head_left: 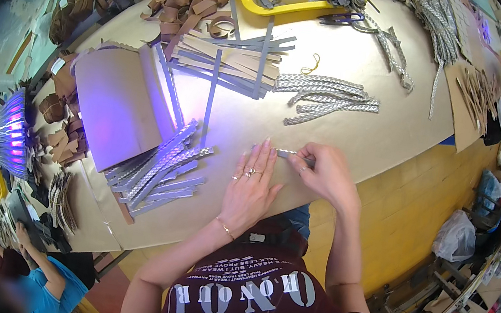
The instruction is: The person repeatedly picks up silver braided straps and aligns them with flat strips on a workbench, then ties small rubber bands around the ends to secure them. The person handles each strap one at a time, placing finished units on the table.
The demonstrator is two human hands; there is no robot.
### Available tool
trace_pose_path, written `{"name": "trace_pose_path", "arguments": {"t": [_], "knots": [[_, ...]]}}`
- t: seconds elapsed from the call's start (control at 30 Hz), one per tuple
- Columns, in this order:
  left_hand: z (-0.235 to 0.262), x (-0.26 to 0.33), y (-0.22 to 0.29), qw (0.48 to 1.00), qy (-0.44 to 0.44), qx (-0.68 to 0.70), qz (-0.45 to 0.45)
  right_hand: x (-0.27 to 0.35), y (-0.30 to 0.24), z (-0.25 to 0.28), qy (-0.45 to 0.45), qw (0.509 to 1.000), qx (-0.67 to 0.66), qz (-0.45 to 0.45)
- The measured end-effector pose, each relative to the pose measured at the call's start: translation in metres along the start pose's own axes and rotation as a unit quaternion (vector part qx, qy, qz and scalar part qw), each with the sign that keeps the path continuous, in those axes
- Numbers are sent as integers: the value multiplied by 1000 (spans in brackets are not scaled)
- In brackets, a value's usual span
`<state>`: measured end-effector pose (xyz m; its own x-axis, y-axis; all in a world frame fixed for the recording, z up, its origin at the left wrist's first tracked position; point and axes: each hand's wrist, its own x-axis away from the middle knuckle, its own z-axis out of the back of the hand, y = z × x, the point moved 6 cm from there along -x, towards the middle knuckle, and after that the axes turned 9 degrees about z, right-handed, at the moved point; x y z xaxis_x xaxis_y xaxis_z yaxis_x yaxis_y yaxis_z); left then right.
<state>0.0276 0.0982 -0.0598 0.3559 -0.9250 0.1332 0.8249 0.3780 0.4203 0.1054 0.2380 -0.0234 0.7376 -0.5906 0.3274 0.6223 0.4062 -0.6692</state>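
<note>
My left hand (251, 182) lies flat on the tan-covered table, fingers stretched out, its fingertips at one end of a short silver braided strip (285, 153). My right hand (324, 173) pinches the other end of that strip between thumb and fingers; a grey end shows by the fingers. Beyond my hands lies a pile of silver braided strips (330, 97). Left of my left hand, more silver and grey strips (160, 172) are heaped beside a brown curved panel (116, 94). Flat grey and beige strips (226, 62) lie stacked farther back.
A yellow tray (254, 8) holding a white-and-red container stands at the far edge. Scissors (341, 18) and a braided loop (392, 51) lie near it. Brown leather bands (191, 8) pile at the back left. A lamp (4, 133) shines from the left. Other people work on both sides.
</note>
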Motion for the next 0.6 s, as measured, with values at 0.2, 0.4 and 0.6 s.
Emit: {"name": "trace_pose_path", "arguments": {"t": [0.2,0.4,0.6], "knots": [[-1,1,1,1000,-6,22,3,16,19,11,21,998,-47,-27],[0,0,2,1000,-16,14,17,12,22,10,39,998,-28,-34],[0,0,2,999,-30,18,25,11,23,11,33,998,-21,-47]]}}
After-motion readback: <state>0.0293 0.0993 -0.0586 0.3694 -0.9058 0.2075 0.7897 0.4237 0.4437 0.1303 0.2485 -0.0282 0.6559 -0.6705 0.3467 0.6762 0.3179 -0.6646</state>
